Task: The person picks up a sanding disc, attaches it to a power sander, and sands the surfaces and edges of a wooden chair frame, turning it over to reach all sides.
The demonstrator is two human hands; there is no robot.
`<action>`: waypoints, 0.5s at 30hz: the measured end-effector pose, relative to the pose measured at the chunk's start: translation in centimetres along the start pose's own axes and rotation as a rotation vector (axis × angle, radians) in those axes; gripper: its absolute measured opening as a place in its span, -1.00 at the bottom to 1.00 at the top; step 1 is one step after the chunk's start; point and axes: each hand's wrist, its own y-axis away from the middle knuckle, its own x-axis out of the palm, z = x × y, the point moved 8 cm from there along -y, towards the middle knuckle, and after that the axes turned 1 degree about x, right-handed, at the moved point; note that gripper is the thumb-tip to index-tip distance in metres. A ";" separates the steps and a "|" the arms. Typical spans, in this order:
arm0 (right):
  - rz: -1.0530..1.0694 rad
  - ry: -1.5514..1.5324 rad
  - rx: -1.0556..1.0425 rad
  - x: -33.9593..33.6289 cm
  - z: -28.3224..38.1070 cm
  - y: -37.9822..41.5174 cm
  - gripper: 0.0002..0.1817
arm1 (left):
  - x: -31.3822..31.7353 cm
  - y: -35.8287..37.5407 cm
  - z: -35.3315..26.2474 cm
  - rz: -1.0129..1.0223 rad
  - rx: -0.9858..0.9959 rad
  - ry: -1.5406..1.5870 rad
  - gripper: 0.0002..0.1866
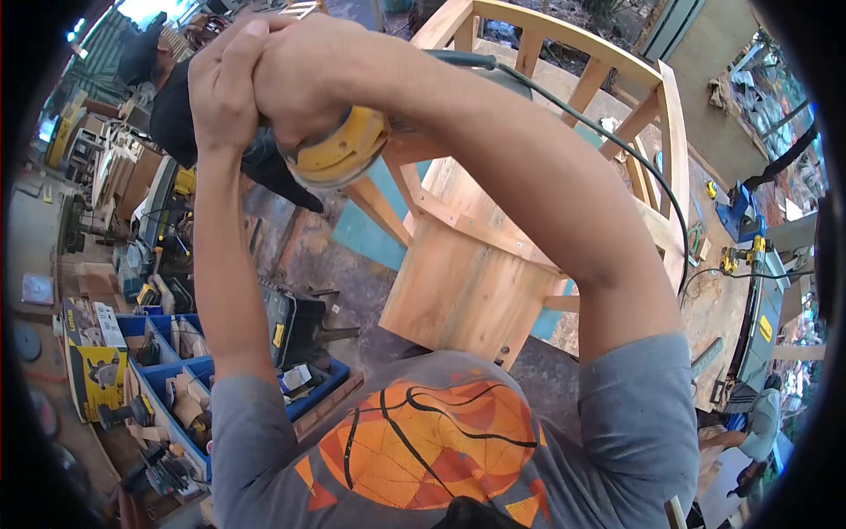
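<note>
A yellow power sander [339, 152] with a round base shows beneath my right hand [304, 75], which is closed over its top. My left hand [225, 93] presses against the right one, its fingers closed, and what they grip is hidden. From behind my right forearm a dark power cord [608, 134] curves down to the right. Close by stands a pale wooden frame [571, 37] with a curved, slatted top rail, overlapped by my right arm. Its broad wooden panel [458, 284] lies below my forearm, toward my chest.
Someone in dark clothes [172, 119] is beyond my left hand. A blue divided crate [166, 375], a yellow tool carton [99, 375] and a black toolbox [289, 326] sit at left. At right are a yellow drill [749, 256] and another person [762, 428].
</note>
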 end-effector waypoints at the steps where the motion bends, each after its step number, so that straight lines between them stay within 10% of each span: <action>1: 0.041 0.007 0.015 0.6 -0.2 -0.6 -0.66 | 0.1 -0.1 0.3 0.015 -0.023 0.025 -0.54; 15: 0.019 -0.043 -0.027 0.6 0.0 -3.4 -0.63 | -2.5 -1.1 3.5 0.045 -0.027 -0.049 -0.53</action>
